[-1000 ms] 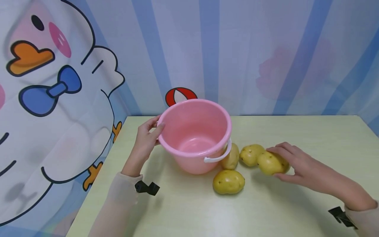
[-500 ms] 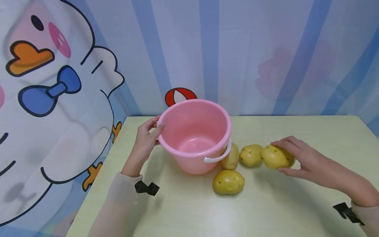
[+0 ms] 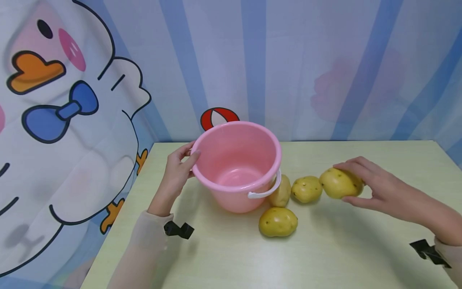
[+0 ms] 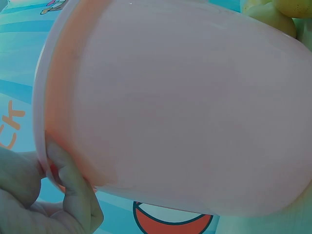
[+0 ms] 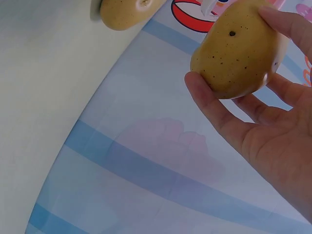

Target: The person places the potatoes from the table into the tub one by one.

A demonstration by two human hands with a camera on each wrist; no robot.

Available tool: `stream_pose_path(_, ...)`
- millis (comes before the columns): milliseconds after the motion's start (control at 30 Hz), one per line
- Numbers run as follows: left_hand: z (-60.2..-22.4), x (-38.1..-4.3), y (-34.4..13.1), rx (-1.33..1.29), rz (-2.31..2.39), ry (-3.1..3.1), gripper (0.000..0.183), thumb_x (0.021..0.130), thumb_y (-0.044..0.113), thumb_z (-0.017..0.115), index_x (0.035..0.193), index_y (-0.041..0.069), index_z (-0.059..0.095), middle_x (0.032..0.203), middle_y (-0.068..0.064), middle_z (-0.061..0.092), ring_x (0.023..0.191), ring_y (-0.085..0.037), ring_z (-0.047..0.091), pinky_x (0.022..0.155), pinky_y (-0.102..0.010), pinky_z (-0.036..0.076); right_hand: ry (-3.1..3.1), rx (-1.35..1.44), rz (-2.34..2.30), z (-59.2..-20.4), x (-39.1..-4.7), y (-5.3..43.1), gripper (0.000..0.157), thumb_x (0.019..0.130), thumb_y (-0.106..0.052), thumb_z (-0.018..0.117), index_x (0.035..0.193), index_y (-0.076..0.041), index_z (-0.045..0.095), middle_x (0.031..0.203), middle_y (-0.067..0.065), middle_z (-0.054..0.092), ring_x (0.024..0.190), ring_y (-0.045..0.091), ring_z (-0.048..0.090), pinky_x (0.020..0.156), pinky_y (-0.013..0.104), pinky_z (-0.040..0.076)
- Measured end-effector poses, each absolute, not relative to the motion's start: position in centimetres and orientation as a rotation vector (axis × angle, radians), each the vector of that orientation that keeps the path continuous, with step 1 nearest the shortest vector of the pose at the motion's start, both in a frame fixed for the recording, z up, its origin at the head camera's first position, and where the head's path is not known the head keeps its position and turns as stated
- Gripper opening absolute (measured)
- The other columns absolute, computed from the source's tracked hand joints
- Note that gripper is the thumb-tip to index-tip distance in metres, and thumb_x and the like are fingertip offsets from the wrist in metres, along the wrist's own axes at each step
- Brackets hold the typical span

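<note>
A pink bucket (image 3: 236,200) with a white handle (image 3: 265,194) stands on the table, its inside bare in the head view. My left hand (image 3: 177,165) grips its rim at the left, thumb over the edge; the left wrist view shows the fingers (image 4: 73,185) curled under the rim. At the right, my right hand (image 3: 379,188) holds a yellow potato (image 3: 339,184) between thumb and fingers, raised above the table. Three more potatoes lie by the bucket: one in front (image 3: 278,222), one partly hidden behind the handle (image 3: 282,192), and one just right of it (image 3: 306,189).
The pale table (image 3: 231,257) ends at a blue striped cloth backdrop (image 3: 296,72) right behind the bucket. A printed white duck (image 3: 72,168) covers the cloth on the left. Black wrist mounts (image 3: 179,230) sit at both cuffs.
My right hand has lifted its potato up and slightly to the right. My left hand and the bucket have stayed in place.
</note>
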State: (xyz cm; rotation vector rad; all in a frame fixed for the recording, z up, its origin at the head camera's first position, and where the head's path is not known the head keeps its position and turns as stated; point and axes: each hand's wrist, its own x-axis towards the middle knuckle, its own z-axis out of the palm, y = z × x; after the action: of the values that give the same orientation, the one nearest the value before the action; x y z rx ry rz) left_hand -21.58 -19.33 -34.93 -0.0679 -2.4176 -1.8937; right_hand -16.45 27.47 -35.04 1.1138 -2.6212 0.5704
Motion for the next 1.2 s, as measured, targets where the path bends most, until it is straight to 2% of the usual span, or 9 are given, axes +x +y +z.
stream_pose_path(167, -34.9, -21.6, -19.3, -0.059, -1.891, -2.42, 0.05, 0.102, 0.024, 0.058, 0.148, 0.006, 0.047, 0.122, -0.018, 0.052, 0.089, -0.022, 0.064, 0.071, -0.025, 0.06, -2.596, 1.126, 0.562, -34.4, -16.7, 27.4, 0.076, 0.072, -0.01, 0.09, 0.138, -0.01, 0.051, 0.126, 0.002, 0.051, 0.1, 0.005, 0.048, 0.08, 0.008, 0.045)
stream_pose_path(533, -35.0, -21.7, -19.3, -0.035, -1.899, -2.41, 0.05, 0.102, 0.025, 0.059, 0.147, 0.007, 0.048, 0.121, -0.015, 0.053, 0.088, -0.02, 0.063, 0.071, -0.027, 0.06, -2.564, 1.141, 0.544, -33.1, -17.3, 27.0, 0.078, 0.071, -0.008, 0.089, 0.139, -0.009, 0.05, 0.126, 0.004, 0.051, 0.101, 0.005, 0.047, 0.081, 0.007, 0.042)
stream_pose_path(800, -34.9, -21.6, -19.1, -0.038, -1.903, -2.405, 0.049, 0.103, 0.025, 0.058, 0.147, 0.006, 0.048, 0.121, -0.017, 0.053, 0.09, -0.023, 0.063, 0.071, -0.025, 0.06, -2.573, 1.128, 0.544, -32.3, -17.5, 26.5, 0.078, 0.072, -0.009, 0.089, 0.139, -0.009, 0.05, 0.13, 0.007, 0.049, 0.1, 0.008, 0.049, 0.078, 0.009, 0.046)
stream_pose_path(1000, -35.0, -21.7, -19.0, -0.033, -1.905, -2.406, 0.049, 0.102, 0.025, 0.058, 0.147, 0.007, 0.049, 0.122, -0.017, 0.053, 0.091, -0.025, 0.063, 0.071, -0.025, 0.059, -2.61, 1.098, 0.564, -31.3, -17.6, 25.8, 0.076, 0.075, -0.012, 0.088, 0.14, -0.009, 0.049, 0.126, 0.006, 0.05, 0.099, 0.013, 0.05, 0.07, 0.024, 0.055)
stream_pose_path(1200, -35.0, -21.6, -19.1, -0.024, -1.916, -2.392, 0.049, 0.102, 0.025, 0.058, 0.147, 0.007, 0.049, 0.12, -0.016, 0.054, 0.091, -0.026, 0.063, 0.071, -0.026, 0.06, -2.585, 1.119, 0.66, -30.4, -17.7, 24.9, 0.076, 0.075, -0.007, 0.087, 0.142, -0.012, 0.05, 0.126, 0.001, 0.051, 0.098, 0.008, 0.048, 0.066, 0.02, 0.051)
